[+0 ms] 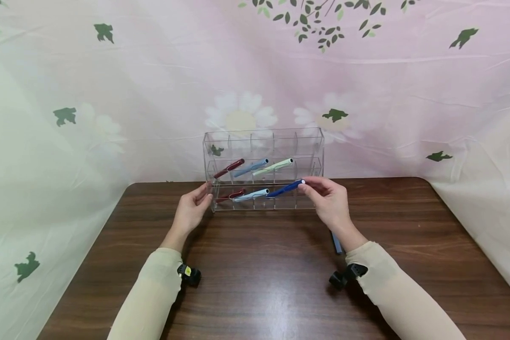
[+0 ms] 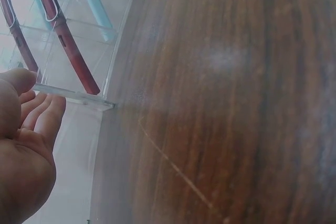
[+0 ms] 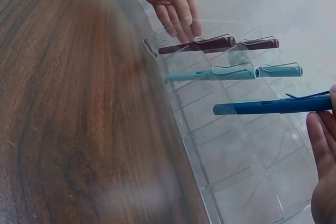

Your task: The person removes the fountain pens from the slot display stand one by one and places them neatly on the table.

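A clear pen rack (image 1: 284, 204) with compartments in tiers stands towards the back of the table. My left hand (image 1: 191, 210) holds its left side wall, thumb on one face and fingers on the other in the left wrist view. Between thumb and fingertips, my right hand (image 1: 329, 200) pinches a dark blue pen (image 1: 285, 188) by its capped end. The pen slants over the lower tier, its other end down at the compartments. Left of it in that tier lean a light blue pen (image 1: 250, 195) and a dark red pen (image 3: 181, 47).
Higher in the rack lean another dark red pen (image 1: 229, 168), a blue pen (image 1: 250, 167) and a pale green pen (image 1: 273, 167). A dark blue-grey pen (image 1: 336, 242) lies on the wooden table (image 1: 259, 264) beside my right wrist. Patterned cloth (image 1: 165, 104) hangs behind.
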Motion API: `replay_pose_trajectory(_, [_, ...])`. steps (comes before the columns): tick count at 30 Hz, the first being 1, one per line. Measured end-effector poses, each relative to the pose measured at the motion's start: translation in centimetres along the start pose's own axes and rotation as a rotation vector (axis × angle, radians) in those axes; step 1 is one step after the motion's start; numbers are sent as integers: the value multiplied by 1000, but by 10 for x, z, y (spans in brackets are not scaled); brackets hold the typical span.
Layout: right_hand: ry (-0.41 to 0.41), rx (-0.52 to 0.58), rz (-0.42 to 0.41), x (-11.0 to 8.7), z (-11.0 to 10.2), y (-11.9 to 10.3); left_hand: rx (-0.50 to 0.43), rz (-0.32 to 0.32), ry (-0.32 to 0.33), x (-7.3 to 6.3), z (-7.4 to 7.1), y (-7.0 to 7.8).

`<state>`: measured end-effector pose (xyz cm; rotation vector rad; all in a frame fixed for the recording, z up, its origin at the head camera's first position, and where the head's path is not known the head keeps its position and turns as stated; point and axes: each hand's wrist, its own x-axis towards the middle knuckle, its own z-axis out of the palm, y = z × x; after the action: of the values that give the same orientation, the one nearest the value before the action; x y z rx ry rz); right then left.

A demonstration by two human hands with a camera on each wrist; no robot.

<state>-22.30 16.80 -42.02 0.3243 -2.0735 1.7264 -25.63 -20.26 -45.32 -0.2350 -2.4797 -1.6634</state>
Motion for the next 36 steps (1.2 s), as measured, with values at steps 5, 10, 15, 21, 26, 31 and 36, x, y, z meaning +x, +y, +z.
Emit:
replay_pose_trajectory(5, [75, -11, -43, 3, -2, -4, 13, 2, -3, 1, 0, -1])
replay_pose_trajectory(10, [117, -2, -69, 7, -5, -8, -12, -30, -18, 1, -1, -1])
replay_pose_trajectory(15, [130, 26, -88, 9, -7, -12, -8, -37, -24, 1, -1, 2])
replay_pose_trajectory(21, [128, 32, -81, 9, -12, -18, 8, -39, -24, 0, -1, 1])
replay_pose_trajectory(26, [133, 14, -65, 9, -18, -22, 7, -50, -25, 0, -2, 1])
replay_pose_trajectory(31, [148, 6, -47, 9, -23, -24, 25, -54, -21, -1, -2, 1])
replay_pose_trajectory(36, [158, -2, -25, 8, -28, -25, 33, -54, -19, -1, -2, 2])
